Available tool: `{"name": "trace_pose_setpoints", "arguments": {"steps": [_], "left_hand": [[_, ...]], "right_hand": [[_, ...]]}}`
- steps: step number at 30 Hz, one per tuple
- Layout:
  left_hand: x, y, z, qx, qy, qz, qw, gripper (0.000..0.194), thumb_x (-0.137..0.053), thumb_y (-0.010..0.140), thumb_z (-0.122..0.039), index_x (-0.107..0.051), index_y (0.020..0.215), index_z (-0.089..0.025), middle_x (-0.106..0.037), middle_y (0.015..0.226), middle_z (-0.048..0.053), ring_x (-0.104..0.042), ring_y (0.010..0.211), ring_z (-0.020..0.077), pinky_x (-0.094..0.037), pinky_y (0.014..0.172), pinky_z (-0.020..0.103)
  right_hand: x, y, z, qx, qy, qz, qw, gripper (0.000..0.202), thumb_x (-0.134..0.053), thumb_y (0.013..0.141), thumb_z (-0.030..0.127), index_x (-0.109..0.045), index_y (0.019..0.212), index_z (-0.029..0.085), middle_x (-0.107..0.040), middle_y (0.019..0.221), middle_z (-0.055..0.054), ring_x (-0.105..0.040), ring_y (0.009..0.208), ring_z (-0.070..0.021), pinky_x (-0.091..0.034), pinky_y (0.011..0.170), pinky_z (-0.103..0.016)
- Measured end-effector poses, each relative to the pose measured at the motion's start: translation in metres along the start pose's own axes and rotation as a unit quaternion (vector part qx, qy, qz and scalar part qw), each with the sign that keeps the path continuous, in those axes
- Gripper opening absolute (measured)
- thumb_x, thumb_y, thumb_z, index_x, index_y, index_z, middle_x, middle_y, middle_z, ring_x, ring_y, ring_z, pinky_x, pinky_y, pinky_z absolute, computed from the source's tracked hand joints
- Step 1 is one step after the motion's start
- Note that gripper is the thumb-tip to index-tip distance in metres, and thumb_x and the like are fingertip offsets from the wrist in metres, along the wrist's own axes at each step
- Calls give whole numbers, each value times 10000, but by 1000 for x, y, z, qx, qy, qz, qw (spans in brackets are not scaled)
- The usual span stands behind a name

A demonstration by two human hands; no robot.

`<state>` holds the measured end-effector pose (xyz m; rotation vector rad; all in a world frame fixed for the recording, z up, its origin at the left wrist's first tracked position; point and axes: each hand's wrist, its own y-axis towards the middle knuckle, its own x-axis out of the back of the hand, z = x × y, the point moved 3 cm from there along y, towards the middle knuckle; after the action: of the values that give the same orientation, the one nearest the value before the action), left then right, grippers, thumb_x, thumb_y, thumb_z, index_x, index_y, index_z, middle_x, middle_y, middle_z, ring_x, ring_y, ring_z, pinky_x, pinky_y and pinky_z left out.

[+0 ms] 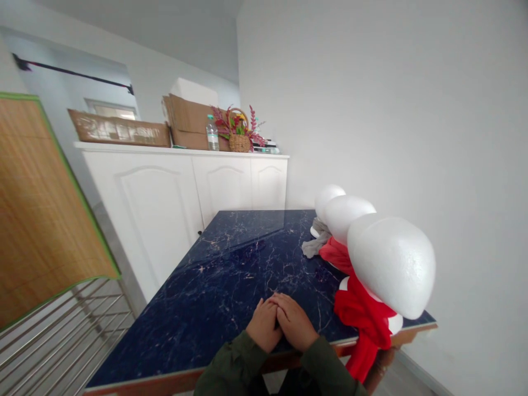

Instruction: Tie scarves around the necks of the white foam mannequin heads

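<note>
My left hand (264, 325) and my right hand (295, 323) rest together at the near edge of the dark blue marbled table (231, 286). Both are closed, the right fingers lapping over the left ones, and I see nothing held in either. To the right of them stands a row of white foam mannequin heads. Nearest is a large head (391, 258) with a bright red scarf (363, 311) around its neck, one end hanging over the table edge. Behind it, a second head (348, 214) wears a lighter red scarf (336, 254). Farthest back, a third head (329, 199) has a grey scarf (317, 242).
A white cabinet (160, 192) stands beyond the table, bearing cardboard boxes (192, 124), a water bottle (212, 135) and a flower basket (239, 143). On the left is a metal rack (82, 330) with a bamboo mat (45, 214). A plain wall (391, 110) borders the right.
</note>
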<state>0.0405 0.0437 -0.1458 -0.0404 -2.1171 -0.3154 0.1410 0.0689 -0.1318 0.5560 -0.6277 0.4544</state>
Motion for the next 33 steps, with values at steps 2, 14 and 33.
{"name": "trace_pose_setpoints", "arguments": {"steps": [2, 14, 33], "left_hand": [[0, 0, -1, -1, 0, 3, 1000, 360, -455, 709, -176, -550, 1056, -161, -545, 1166, 83, -415, 1165, 203, -188, 1049, 434], [2, -1, -3, -5, 3, -2, 1000, 331, -445, 716, -189, -558, 1025, -156, -553, 1155, 86, -424, 1158, 202, -190, 1053, 430], [3, -1, -3, -6, 9, 6, 1000, 357, -444, 714, -180, -551, 1053, -154, -545, 1170, 85, -413, 1171, 202, -194, 1053, 435]], "right_hand": [[0, 0, -1, -1, 1, -1, 1000, 378, -334, 809, 172, -567, 1107, 183, -526, 1196, -32, -427, 1151, -140, -266, 1056, -348], [0, -1, 1, 7, 1, -6, 1000, 377, -334, 808, 172, -564, 1108, 180, -533, 1188, -36, -432, 1147, -145, -277, 1050, -356], [1, -2, 2, 9, 1, -10, 1000, 374, -332, 812, 170, -565, 1106, 175, -538, 1178, -40, -436, 1142, -142, -285, 1046, -346]]}}
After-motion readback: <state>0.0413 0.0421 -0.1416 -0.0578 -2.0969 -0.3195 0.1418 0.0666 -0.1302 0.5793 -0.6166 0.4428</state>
